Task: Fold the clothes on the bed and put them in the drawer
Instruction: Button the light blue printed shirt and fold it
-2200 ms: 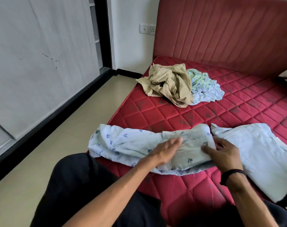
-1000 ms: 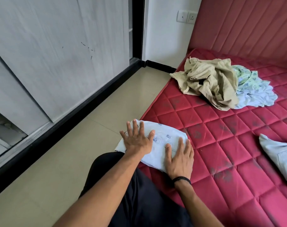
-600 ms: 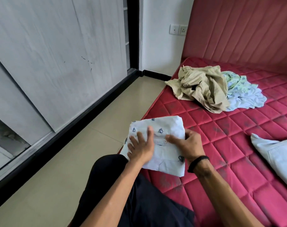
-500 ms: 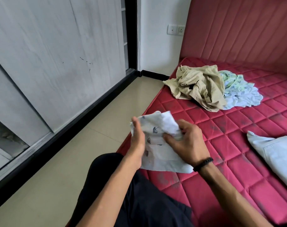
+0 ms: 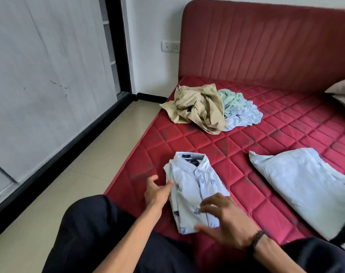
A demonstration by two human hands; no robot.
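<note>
While folded shirt (image 5: 195, 186) lies on mattress (image 5: 285, 123), left hand (image 5: 158, 191) touches its edge.

Single head-worn wide-angle view, looking forward and down from the bed's (image 5: 276, 123) near-left edge toward the headboard (image 5: 266, 46). Close on both hands; knees at bottom of frame. Floor (image 5: 73, 182) and wardrobe (image 5: 40, 75) fill left side. No second view.

Count: 1 folded shirt (image 5: 195, 186) near the mattress edge, 1 folded pale-blue garment (image 5: 305, 186) to its right, 1 crumpled tan garment (image 5: 197, 108), 1 crumpled printed garment (image 5: 239, 109) touching it. 2 hands (image 5: 158, 191) (image 5: 224, 219). 1 pillow (image 5: 342, 93). 1 wall socket plate (image 5: 170, 46).
</note>
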